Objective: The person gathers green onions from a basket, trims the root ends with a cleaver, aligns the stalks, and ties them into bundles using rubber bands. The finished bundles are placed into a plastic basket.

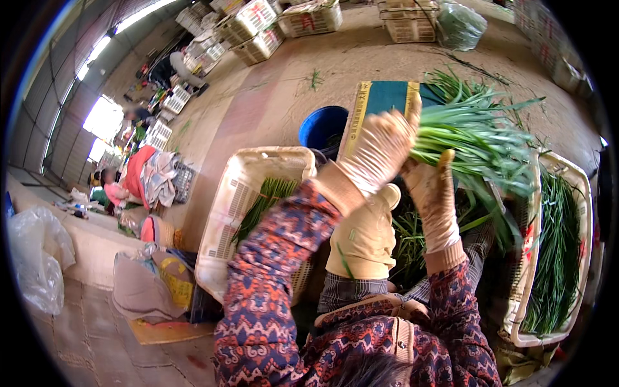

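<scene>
My left hand (389, 138), in a thin, wrinkled pale glove, is closed around the pale stalk ends of a bunch of long green leaves (476, 140) that look like chives. Just below it, my right hand (430, 186), gloved too, grips the bunch's lower side, its stained thumb over the leaves. The leaf tips fan out to the right and are blurred. Behind my hands stands a box or board with a dark green top and yellow strips (387, 99). Loose green leaves (408, 232) lie low between my legs. Parts of my fingers are hidden by the bunch.
To the left is a pale plastic crate (217, 208) with tied green stalks (266, 198); a blue bucket (321, 121) stands beyond. Another crate (532, 290) at right holds long green leaves (553, 251). Farther off are stacked crates (309, 19), a plastic bag (462, 26) and other people.
</scene>
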`<action>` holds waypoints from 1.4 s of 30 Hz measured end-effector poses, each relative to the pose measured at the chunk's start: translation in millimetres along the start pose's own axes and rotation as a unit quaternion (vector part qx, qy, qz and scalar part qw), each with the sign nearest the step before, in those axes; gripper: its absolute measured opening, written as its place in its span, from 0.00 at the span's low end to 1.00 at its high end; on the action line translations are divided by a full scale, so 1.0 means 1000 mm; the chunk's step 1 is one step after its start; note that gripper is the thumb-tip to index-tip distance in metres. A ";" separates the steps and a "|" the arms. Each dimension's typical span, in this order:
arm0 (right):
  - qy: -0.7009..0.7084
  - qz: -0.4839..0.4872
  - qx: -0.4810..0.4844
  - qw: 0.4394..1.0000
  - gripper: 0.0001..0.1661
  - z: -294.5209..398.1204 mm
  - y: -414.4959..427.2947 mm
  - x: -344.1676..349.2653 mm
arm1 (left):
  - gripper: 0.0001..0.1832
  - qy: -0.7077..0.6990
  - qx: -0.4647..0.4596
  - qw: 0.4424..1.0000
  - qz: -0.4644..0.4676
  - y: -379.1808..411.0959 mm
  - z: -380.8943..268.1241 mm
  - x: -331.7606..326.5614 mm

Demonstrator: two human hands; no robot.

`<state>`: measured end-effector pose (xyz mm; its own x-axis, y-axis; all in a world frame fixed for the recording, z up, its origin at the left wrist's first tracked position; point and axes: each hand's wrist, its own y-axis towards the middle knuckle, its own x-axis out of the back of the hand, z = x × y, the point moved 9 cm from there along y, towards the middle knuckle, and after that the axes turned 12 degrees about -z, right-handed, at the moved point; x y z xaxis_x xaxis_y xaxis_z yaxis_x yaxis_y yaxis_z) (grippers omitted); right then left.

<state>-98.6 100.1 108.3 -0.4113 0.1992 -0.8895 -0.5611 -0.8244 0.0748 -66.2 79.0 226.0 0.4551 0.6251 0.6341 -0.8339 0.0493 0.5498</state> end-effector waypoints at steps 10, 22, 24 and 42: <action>0.033 -0.282 0.034 0.958 0.20 0.057 -0.067 0.201 | 0.50 -0.373 0.080 0.884 0.269 -0.057 -0.205 -0.076; -0.243 -0.231 0.039 0.941 0.23 0.113 0.031 0.109 | 0.28 -0.360 0.236 0.866 0.254 -0.128 -0.019 -0.297; -0.312 -0.186 0.043 0.931 0.25 0.112 0.075 0.091 | 0.26 -0.294 0.241 0.887 0.263 -0.134 -0.012 -0.342; -0.765 -0.181 -0.115 0.607 0.73 -0.030 0.161 0.220 | 0.16 -0.227 0.224 0.869 0.379 -0.138 -0.017 -0.420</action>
<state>-257.7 -4.6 -88.7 -0.5751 0.5044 0.6441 -0.7713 -0.5966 -0.2215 -147.2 -177.1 -125.4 -0.0106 -0.0317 0.9994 -0.7891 -0.6137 -0.0278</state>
